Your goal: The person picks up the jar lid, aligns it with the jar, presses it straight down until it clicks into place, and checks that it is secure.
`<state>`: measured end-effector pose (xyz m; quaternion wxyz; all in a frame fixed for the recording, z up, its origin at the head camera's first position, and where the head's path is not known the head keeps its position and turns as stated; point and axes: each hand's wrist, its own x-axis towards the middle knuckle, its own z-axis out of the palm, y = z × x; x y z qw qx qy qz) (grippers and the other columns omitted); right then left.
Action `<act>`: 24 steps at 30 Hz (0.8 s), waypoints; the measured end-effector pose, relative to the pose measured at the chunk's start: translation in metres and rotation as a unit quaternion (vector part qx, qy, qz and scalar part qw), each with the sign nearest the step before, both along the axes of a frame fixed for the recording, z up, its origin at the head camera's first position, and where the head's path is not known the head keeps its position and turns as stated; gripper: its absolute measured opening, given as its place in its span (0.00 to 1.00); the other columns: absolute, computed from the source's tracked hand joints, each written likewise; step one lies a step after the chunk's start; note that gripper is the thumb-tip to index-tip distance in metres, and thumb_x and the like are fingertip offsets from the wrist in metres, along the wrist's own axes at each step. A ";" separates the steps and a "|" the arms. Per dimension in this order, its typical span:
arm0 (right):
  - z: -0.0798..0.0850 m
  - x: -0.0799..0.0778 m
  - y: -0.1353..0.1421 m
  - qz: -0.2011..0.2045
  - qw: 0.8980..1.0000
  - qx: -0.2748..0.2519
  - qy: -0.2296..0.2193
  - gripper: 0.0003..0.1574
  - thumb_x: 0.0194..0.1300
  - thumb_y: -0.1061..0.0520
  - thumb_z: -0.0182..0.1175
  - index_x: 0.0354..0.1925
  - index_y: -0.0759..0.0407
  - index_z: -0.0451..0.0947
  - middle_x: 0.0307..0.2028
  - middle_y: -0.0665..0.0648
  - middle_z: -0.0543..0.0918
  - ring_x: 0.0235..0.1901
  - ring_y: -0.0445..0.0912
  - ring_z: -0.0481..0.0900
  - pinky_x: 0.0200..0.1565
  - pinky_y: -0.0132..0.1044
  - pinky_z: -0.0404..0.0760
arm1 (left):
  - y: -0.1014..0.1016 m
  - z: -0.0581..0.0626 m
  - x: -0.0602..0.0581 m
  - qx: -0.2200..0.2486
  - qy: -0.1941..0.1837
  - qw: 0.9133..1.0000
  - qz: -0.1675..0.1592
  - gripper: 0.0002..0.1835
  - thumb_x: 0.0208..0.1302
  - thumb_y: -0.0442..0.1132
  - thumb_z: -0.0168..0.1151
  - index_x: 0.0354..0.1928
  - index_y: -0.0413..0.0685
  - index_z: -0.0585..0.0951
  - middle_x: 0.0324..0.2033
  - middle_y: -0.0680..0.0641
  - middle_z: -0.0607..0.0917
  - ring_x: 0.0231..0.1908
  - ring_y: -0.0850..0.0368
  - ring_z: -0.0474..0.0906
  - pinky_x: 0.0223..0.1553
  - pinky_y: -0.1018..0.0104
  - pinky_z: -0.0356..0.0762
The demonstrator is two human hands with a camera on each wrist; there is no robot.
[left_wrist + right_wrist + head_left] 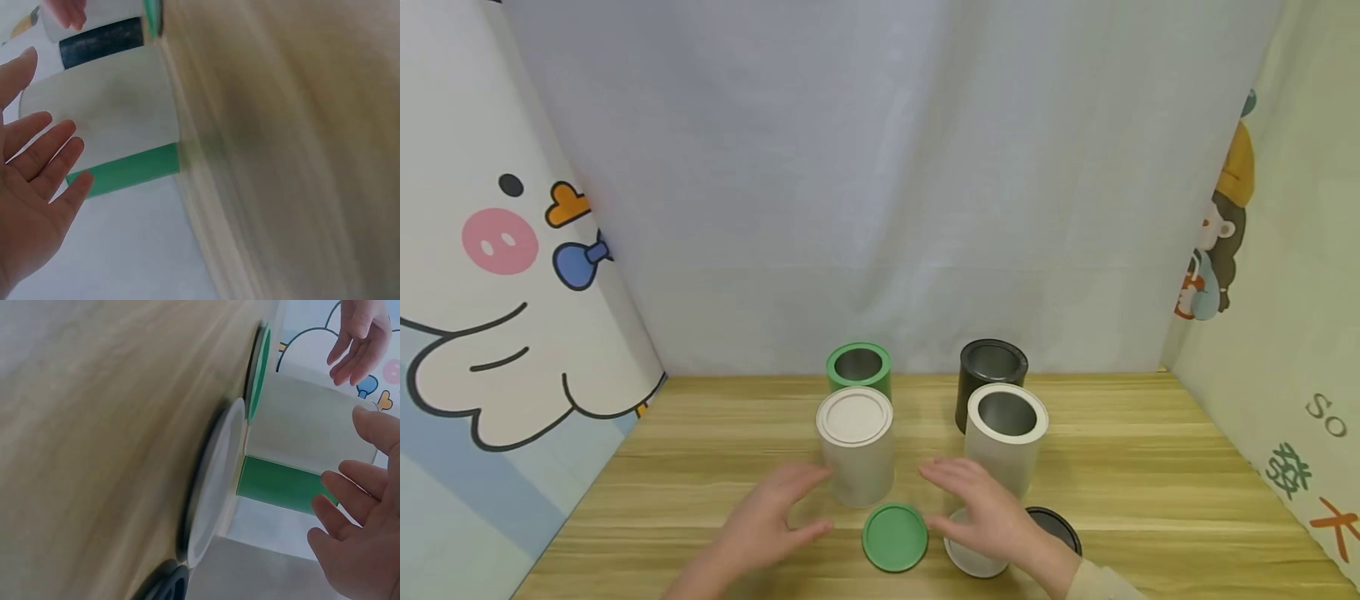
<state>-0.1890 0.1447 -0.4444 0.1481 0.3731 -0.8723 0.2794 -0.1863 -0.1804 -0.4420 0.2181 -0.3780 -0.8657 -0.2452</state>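
Both hands hover above the near part of the table with relaxed, spread fingers and nothing in them. In the head view my left hand [775, 517] is at the front left of a white can [859, 467] whose white lid is on. My right hand [981, 508] hangs over a loose white lid [973, 554], partly hiding it, in front of an uncovered white can [1003, 454]. Flat on the table between the hands lies a green lid [895, 537]. A black lid [1060, 529] lies right of the white one, partly behind my right wrist.
Behind the lidded white can stands an open green can [835, 377]. An open black can [970, 387] is behind the uncovered white one. A pale curtain [880, 208] closes off the back of the wooden table [715, 450], with printed panels at both sides.
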 end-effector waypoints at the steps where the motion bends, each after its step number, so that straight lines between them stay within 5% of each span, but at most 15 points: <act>1: -0.001 0.000 0.000 0.002 1.000 0.004 0.004 0.34 0.55 0.56 0.74 0.59 0.65 0.78 0.57 0.60 0.81 0.57 0.57 0.76 0.57 0.53 0.77 | 0.001 -0.002 0.001 -0.010 0.000 1.000 0.001 0.32 0.52 0.47 0.78 0.57 0.41 0.80 0.51 0.46 0.84 0.51 0.49 0.79 0.50 0.50 0.81; 11: -0.008 0.002 0.003 0.024 0.997 0.074 -0.021 0.39 0.55 0.51 0.75 0.62 0.62 0.76 0.60 0.60 0.79 0.60 0.57 0.74 0.61 0.53 0.73 | 0.016 -0.018 0.005 -0.054 0.008 0.998 -0.026 0.37 0.47 0.51 0.79 0.59 0.42 0.79 0.53 0.44 0.83 0.52 0.49 0.79 0.50 0.52 0.81; 24: -0.016 0.000 0.001 0.046 0.991 0.121 -0.022 0.44 0.56 0.44 0.73 0.65 0.61 0.74 0.62 0.56 0.76 0.62 0.53 0.73 0.62 0.49 0.73 | 0.033 -0.026 0.008 -0.076 -0.036 0.996 -0.015 0.40 0.48 0.57 0.78 0.62 0.46 0.79 0.55 0.48 0.83 0.54 0.51 0.78 0.53 0.52 0.79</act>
